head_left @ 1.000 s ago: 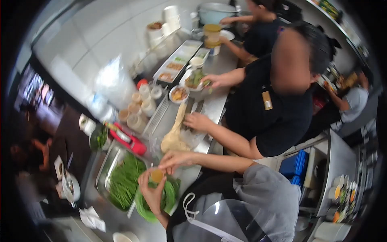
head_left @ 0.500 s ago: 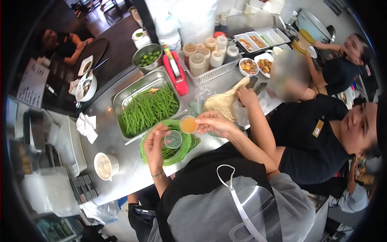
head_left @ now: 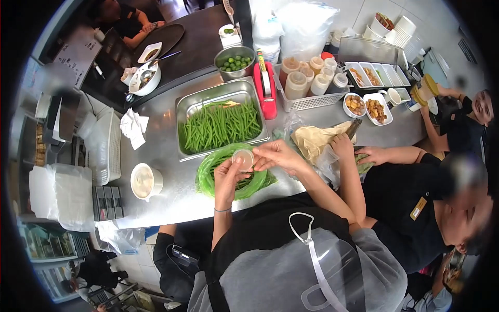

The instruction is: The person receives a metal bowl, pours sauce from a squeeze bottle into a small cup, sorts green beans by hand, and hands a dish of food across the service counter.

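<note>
In the head view, one small, round, clear plastic cup (head_left: 246, 158), faintly brown-tinted, is clamped in the fingers of the left hand (head_left: 226, 180) and right hand (head_left: 279, 157), above one open, crinkled, bright-green plastic bag (head_left: 209, 174). Beyond, slender green beans (head_left: 221, 126) are heaped in one rectangular, shiny steel tray (head_left: 190, 104) on the smooth metal worktop (head_left: 174, 179).

A stainless-steel surface (head_left: 179, 177) ran across the room, pale glare lying along its near left edge. Past its far right edge rose a wall (head_left: 354, 11) of large pale tiles, and a dark post (head_left: 244, 18) stood where that wall met an opening. Through the opening, beyond the far left edge, stretched a dark counter (head_left: 200, 39). Below the near left corner showed a light tiled floor (head_left: 147, 262).
</note>
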Motion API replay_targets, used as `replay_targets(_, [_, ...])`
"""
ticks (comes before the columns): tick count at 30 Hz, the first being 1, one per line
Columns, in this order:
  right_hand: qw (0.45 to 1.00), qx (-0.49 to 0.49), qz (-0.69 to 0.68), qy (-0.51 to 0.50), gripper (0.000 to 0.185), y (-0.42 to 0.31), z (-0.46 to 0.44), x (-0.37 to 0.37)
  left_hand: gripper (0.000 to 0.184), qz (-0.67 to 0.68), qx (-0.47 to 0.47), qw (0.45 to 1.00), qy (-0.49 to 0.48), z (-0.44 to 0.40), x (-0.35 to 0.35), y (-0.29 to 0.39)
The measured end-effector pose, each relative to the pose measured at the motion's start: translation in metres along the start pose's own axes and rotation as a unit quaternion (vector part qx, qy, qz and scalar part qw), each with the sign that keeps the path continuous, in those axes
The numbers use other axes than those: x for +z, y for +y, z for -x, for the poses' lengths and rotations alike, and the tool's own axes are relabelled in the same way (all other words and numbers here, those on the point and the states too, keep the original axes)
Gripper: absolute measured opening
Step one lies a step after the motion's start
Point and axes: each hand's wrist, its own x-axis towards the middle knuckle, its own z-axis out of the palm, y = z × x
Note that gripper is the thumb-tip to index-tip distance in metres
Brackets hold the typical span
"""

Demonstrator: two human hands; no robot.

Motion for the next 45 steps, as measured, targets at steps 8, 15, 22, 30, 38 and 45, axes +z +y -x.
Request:
replay_targets(8, [0.987, -0.016, 0.153, -0.045, 0.033, 0.007, -0.017, 0.016, 0.029, -0.031, 0.018, 0.997, 0.068, 0.003, -0.012, -0.002])
replay_targets(15, [0.976, -0.049, 0.211, -0.022, 0.031, 0.019, -0.03, 0.026, 0.025, -0.06, 0.043, 0.992, 0.106, 0.005, -0.014, -0.009])
replay_targets(22, [0.958, -0.051, 0.283, 0.009, 0.028, 0.024, -0.037, 0.036, 0.031, -0.119, 0.067, 0.983, 0.124, 0.002, -0.021, -0.017])
replay_targets(30, [0.85, -0.26, 0.451, 0.081, 0.035, 0.06, -0.057, 0.038, 0.027, -0.156, 0.108, 0.974, 0.126, 0.004, -0.023, -0.012])
replay_targets(38, [0.858, -0.251, 0.446, -0.044, 0.076, -0.043, -0.087, 0.035, 0.038, -0.203, 0.142, 0.921, 0.302, 0.019, -0.09, 0.009])
replay_targets(45, [0.804, -0.35, 0.38, 0.296, 0.075, -0.151, -0.184, -0.063, 0.04, -0.481, 0.088, 0.785, 0.38, -0.005, -0.188, -0.047])
